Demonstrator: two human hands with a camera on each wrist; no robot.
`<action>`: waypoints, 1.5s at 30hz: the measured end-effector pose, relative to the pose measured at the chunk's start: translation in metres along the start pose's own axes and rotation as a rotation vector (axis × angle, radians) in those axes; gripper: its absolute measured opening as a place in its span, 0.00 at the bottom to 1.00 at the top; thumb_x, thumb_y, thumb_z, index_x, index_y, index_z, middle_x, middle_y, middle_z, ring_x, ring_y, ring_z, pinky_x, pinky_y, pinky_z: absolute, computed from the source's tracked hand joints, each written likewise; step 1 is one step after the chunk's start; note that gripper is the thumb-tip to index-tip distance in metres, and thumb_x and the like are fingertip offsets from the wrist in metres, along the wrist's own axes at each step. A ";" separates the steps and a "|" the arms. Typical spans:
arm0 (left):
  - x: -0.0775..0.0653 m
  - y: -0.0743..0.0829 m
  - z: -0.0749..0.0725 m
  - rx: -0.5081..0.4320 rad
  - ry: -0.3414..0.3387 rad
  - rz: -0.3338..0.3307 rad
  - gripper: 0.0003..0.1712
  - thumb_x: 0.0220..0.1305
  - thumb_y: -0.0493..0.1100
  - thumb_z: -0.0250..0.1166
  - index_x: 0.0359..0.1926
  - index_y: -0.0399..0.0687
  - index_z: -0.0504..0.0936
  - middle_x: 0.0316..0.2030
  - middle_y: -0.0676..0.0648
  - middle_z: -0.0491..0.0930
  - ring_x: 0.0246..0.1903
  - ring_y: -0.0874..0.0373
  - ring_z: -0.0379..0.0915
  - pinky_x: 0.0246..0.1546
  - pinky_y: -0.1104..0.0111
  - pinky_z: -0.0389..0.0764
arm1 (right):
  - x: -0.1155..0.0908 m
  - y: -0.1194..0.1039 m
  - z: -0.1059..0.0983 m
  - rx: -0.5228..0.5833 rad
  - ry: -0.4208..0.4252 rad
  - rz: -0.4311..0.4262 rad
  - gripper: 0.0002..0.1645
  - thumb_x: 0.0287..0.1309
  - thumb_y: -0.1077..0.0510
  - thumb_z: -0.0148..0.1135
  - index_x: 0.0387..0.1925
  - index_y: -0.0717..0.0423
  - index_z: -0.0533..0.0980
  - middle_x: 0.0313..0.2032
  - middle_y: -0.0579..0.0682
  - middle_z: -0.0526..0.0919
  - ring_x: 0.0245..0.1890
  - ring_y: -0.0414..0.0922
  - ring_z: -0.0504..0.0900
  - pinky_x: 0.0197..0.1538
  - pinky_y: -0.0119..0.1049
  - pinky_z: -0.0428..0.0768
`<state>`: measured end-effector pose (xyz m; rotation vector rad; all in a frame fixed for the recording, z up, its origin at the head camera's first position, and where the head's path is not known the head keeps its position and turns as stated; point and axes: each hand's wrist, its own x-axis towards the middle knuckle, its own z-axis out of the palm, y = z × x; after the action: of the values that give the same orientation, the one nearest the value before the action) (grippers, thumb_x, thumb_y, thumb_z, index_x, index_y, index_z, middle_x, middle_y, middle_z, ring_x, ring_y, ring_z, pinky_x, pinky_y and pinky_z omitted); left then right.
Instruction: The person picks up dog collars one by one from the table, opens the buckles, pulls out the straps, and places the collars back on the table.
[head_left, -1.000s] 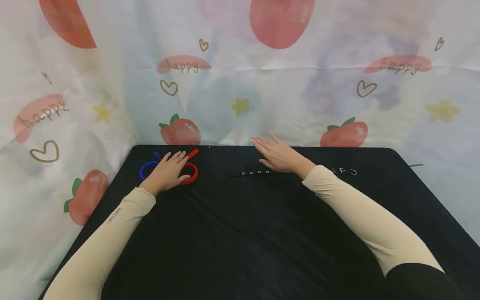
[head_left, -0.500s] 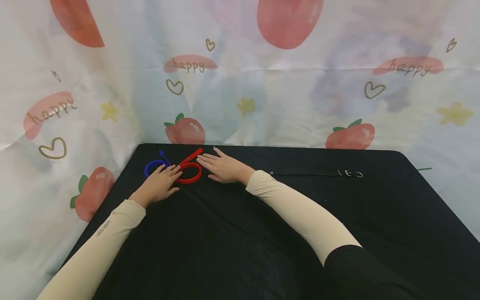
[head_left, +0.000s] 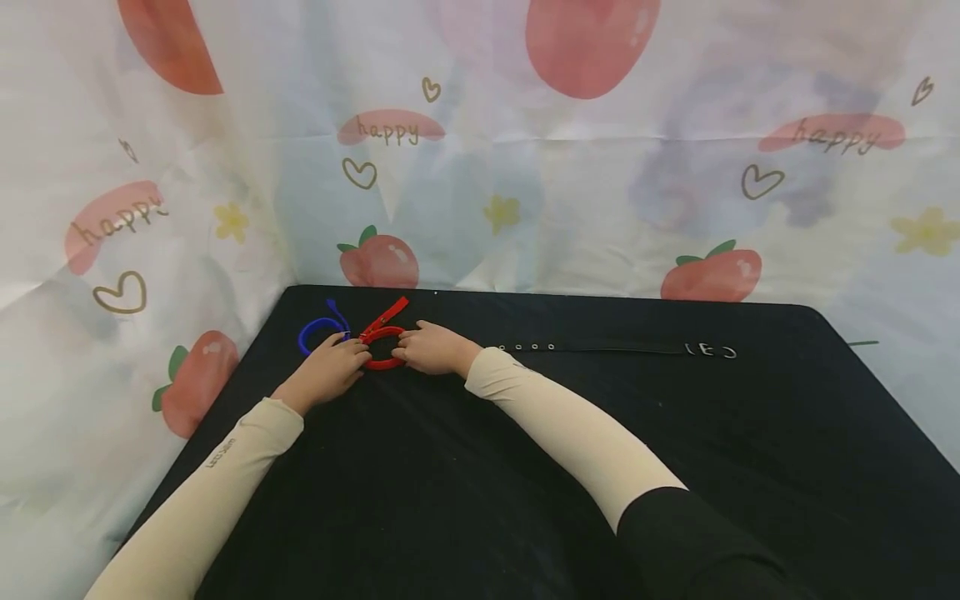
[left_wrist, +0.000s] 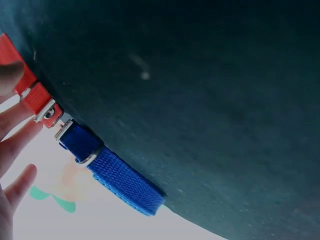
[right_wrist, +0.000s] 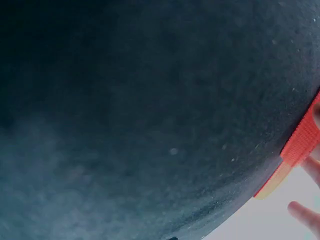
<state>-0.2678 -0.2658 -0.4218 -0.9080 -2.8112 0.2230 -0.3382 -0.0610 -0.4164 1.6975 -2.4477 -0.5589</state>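
A red webbing collar (head_left: 385, 364) stands on edge in a ring on the black table, its loose end slanting up toward the back. My left hand (head_left: 326, 369) pinches its left side by the metal buckle; the thumb lies over the red strap in the left wrist view. On the ring's right side, my right hand (head_left: 431, 347) pinches the band, thumb and fingers at the strap (right_wrist: 302, 140). Just left of it is a blue collar (head_left: 306, 333), also ringed, its metal fittings showing in the left wrist view (left_wrist: 125, 177).
To the right, a thin black strap (head_left: 630, 349) with metal eyelets and a silver buckle (head_left: 711, 350) lies stretched along the black tabletop (head_left: 480, 483). A fruit-printed white curtain (head_left: 585, 208) hangs directly behind the table and along its left side.
My right hand has moved left from the black strap to the red collar. My left hand has shifted slightly off the collars' middle, then its fingers curled onto the red one.
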 end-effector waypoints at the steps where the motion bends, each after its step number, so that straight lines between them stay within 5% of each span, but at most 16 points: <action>1: 0.001 0.001 0.000 0.001 0.026 0.012 0.09 0.58 0.41 0.66 0.39 0.43 0.81 0.45 0.43 0.82 0.51 0.48 0.76 0.60 0.48 0.67 | -0.001 0.000 0.000 -0.011 0.011 -0.001 0.16 0.67 0.50 0.51 0.54 0.43 0.75 0.55 0.45 0.79 0.58 0.42 0.75 0.62 0.47 0.71; 7: 0.007 0.006 -0.001 0.020 0.194 0.089 0.05 0.55 0.41 0.68 0.33 0.47 0.81 0.37 0.46 0.83 0.43 0.50 0.79 0.57 0.50 0.72 | -0.020 0.002 -0.006 -0.035 0.067 0.000 0.12 0.66 0.54 0.52 0.47 0.43 0.78 0.48 0.43 0.83 0.50 0.41 0.79 0.58 0.47 0.73; 13: 0.015 0.020 -0.013 0.037 0.350 0.167 0.07 0.54 0.42 0.69 0.32 0.48 0.80 0.36 0.47 0.82 0.43 0.51 0.78 0.56 0.52 0.72 | -0.055 0.006 -0.016 -0.068 0.162 0.026 0.09 0.65 0.55 0.54 0.43 0.44 0.79 0.48 0.44 0.83 0.54 0.41 0.78 0.62 0.52 0.70; 25: 0.042 0.082 -0.057 0.125 0.570 0.255 0.06 0.52 0.40 0.71 0.30 0.48 0.81 0.32 0.48 0.81 0.40 0.53 0.77 0.57 0.55 0.73 | -0.147 0.004 -0.029 -0.186 0.467 0.073 0.07 0.54 0.56 0.66 0.36 0.49 0.79 0.40 0.45 0.86 0.49 0.42 0.81 0.56 0.49 0.75; 35: 0.049 0.132 -0.089 0.128 0.645 0.314 0.08 0.50 0.45 0.72 0.32 0.50 0.83 0.32 0.50 0.82 0.40 0.55 0.77 0.58 0.58 0.73 | -0.205 -0.011 -0.047 -0.140 0.636 0.104 0.14 0.44 0.62 0.73 0.35 0.52 0.79 0.33 0.45 0.87 0.41 0.44 0.83 0.53 0.50 0.76; 40: 0.051 0.134 -0.099 0.125 0.605 0.435 0.19 0.45 0.50 0.75 0.39 0.52 0.82 0.37 0.52 0.82 0.45 0.57 0.76 0.62 0.59 0.69 | -0.229 -0.013 -0.049 -0.059 0.667 0.063 0.18 0.39 0.64 0.75 0.35 0.51 0.78 0.34 0.46 0.86 0.44 0.45 0.82 0.55 0.53 0.74; 45: 0.055 0.130 -0.105 0.120 0.564 0.502 0.13 0.51 0.43 0.72 0.40 0.52 0.83 0.41 0.52 0.84 0.49 0.57 0.76 0.64 0.59 0.67 | -0.243 -0.013 -0.045 0.002 0.670 0.026 0.22 0.34 0.67 0.76 0.35 0.52 0.78 0.36 0.47 0.86 0.46 0.45 0.82 0.56 0.55 0.73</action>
<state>-0.2157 -0.1194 -0.3385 -1.3785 -2.0093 0.1626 -0.2241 0.1490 -0.3514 1.5209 -1.9735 0.0304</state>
